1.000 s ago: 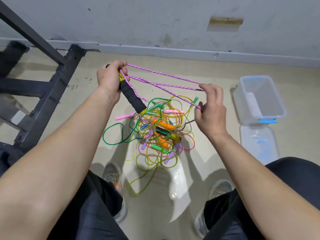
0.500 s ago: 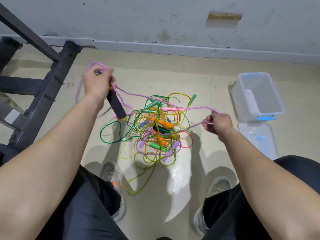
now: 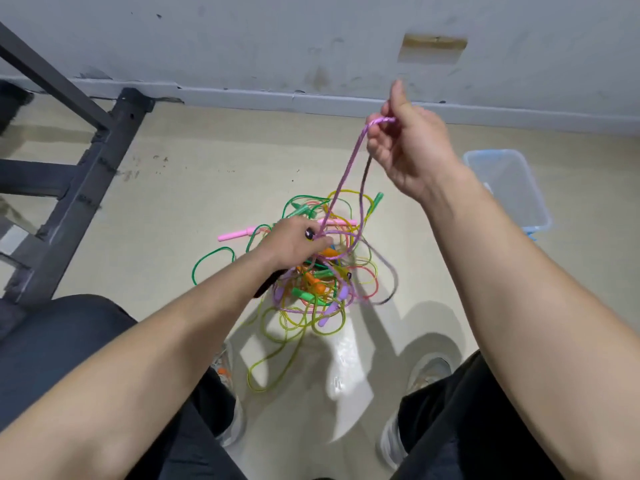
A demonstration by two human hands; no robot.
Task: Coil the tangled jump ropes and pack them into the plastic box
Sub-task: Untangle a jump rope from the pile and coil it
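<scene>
The left hand (image 3: pixel 294 242) has dropped from the upper left to the centre of the frame, and the right hand (image 3: pixel 415 154) has risen to the upper right. The tangled pile of ropes (image 3: pixel 311 296) lies on the floor (image 3: pixel 194 188) at centre. Just above it, the left fingers clench a black handle (image 3: pixel 268 285) and the purple rope (image 3: pixel 346 174). Higher up, the right fingers pinch that rope's loop. The open plastic box (image 3: pixel 519 188) stands at the right edge.

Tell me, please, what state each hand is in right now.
Left hand: closed round the black foam handle of the purple braided jump rope.
Right hand: closed, pinching a raised loop of that rope.
</scene>
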